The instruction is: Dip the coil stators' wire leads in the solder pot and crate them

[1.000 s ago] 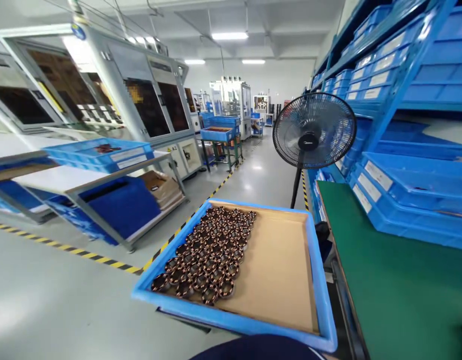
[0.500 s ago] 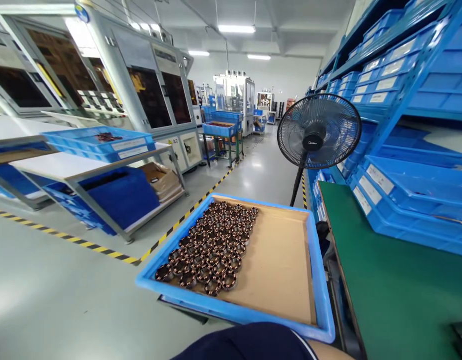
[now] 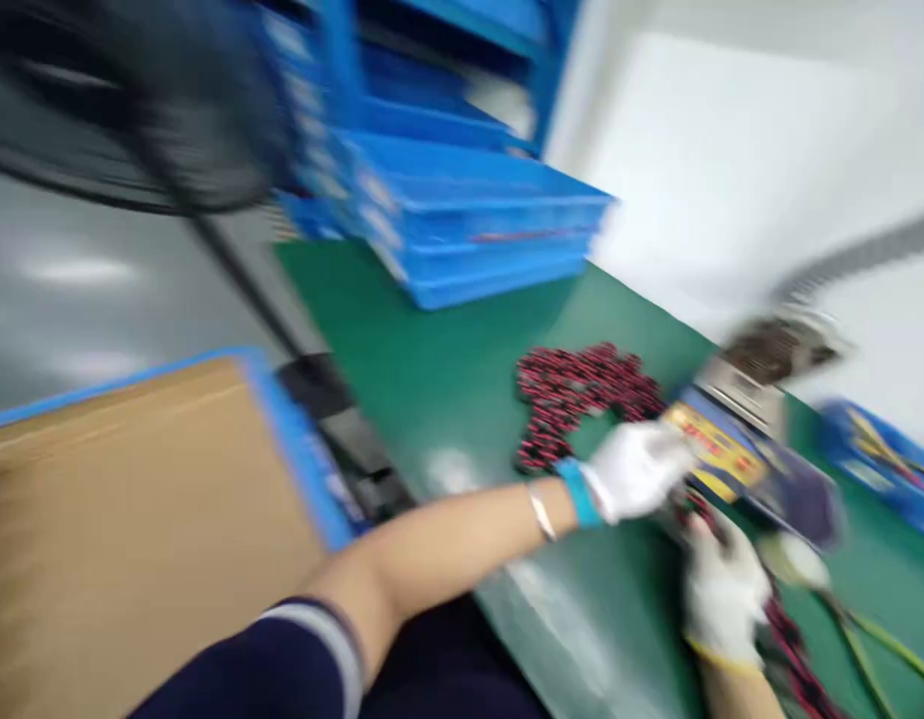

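The view is smeared by motion. My left hand point(image 3: 635, 469), in a white glove with a blue cuff, reaches across the green table point(image 3: 432, 369) and lies next to a pile of small red and black parts point(image 3: 573, 394). It touches or nearly touches a machine with a yellow label point(image 3: 720, 449). My right hand point(image 3: 723, 591), also in a white glove, is lower right beside a strand of red wires point(image 3: 791, 639). The blur hides the fingers of both hands.
A blue tray lined with cardboard point(image 3: 297, 449) stands at the left by the table's edge. Stacked blue trays point(image 3: 476, 225) sit at the back of the table, with a black fan point(image 3: 169, 120) behind. A small blue bin point(image 3: 881, 464) is at the far right.
The view has swung sharply right, from the aisle and the tray of copper coils to the green table. Both gloved hands have come into view over the table.
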Tool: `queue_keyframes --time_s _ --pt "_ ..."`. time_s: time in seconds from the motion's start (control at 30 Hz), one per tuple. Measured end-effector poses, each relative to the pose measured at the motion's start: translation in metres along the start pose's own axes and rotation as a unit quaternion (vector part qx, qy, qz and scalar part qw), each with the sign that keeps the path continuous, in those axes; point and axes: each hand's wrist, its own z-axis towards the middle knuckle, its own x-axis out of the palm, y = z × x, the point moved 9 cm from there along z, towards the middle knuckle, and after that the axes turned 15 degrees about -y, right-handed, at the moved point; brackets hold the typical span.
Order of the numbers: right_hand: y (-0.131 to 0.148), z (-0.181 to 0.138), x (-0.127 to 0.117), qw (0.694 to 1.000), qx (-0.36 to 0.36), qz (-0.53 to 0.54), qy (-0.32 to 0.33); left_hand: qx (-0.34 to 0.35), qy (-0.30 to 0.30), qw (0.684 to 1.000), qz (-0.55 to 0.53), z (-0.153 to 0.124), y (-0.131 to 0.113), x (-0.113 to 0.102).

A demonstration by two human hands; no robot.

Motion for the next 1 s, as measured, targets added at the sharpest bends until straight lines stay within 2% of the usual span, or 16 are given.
queue_keyframes --time_s 0.03,0.07,0.1,0.17,0.2,0.27,0.4,0.47,0.53,0.67,0.7,0.83,0.93,1.0 --pt "-0.020 0.001 -0.028 0.999 0.033 -0.007 -0.020 -0.023 0.009 0.999 -0.045 0.002 0.006 0.020" --pt "-0.036 -0.001 -0.046 0.997 0.071 0.008 -0.028 -0.066 0.026 0.991 -0.111 0.004 0.016 0.040" --pt "-0.049 -0.002 -0.054 0.992 0.110 0.045 -0.029 -0.116 0.034 0.980 -0.160 0.005 0.029 0.057" --pt "-0.063 -0.003 -0.056 0.977 0.171 0.127 -0.032 -0.218 0.034 0.949 -0.223 0.001 0.060 0.080" --pt "-0.065 -0.002 -0.053 0.969 0.186 0.157 -0.033 -0.239 0.046 0.942 -0.229 -0.004 0.070 0.089" --pt "-0.062 0.000 -0.047 0.963 0.194 0.185 -0.033 -0.212 0.086 0.950 -0.212 -0.016 0.076 0.099" --pt "-0.054 -0.002 -0.040 0.958 0.191 0.215 -0.011 -0.054 0.144 0.981 -0.117 -0.032 0.056 0.109" --pt "-0.055 -0.003 -0.039 0.957 0.188 0.222 0.000 -0.019 0.165 0.982 -0.088 -0.033 0.047 0.112" --pt "-0.059 -0.002 -0.041 0.957 0.188 0.222 -0.012 -0.026 0.175 0.978 -0.107 -0.029 0.043 0.109" --pt "-0.065 0.002 -0.046 0.959 0.189 0.206 -0.049 -0.068 0.100 0.979 -0.164 -0.010 0.052 0.088" --pt "-0.064 0.002 -0.046 0.960 0.187 0.204 -0.048 -0.065 0.103 0.980 -0.158 -0.011 0.054 0.088" --pt "-0.058 0.000 -0.042 0.962 0.164 0.215 -0.018 0.013 0.193 0.980 -0.049 -0.029 0.049 0.109" --pt "-0.056 -0.002 -0.040 0.963 0.157 0.221 0.003 0.061 0.181 0.981 -0.030 -0.034 0.035 0.109" --pt "-0.058 -0.002 -0.040 0.965 0.157 0.208 0.002 0.038 0.144 0.985 -0.085 -0.028 0.031 0.098"
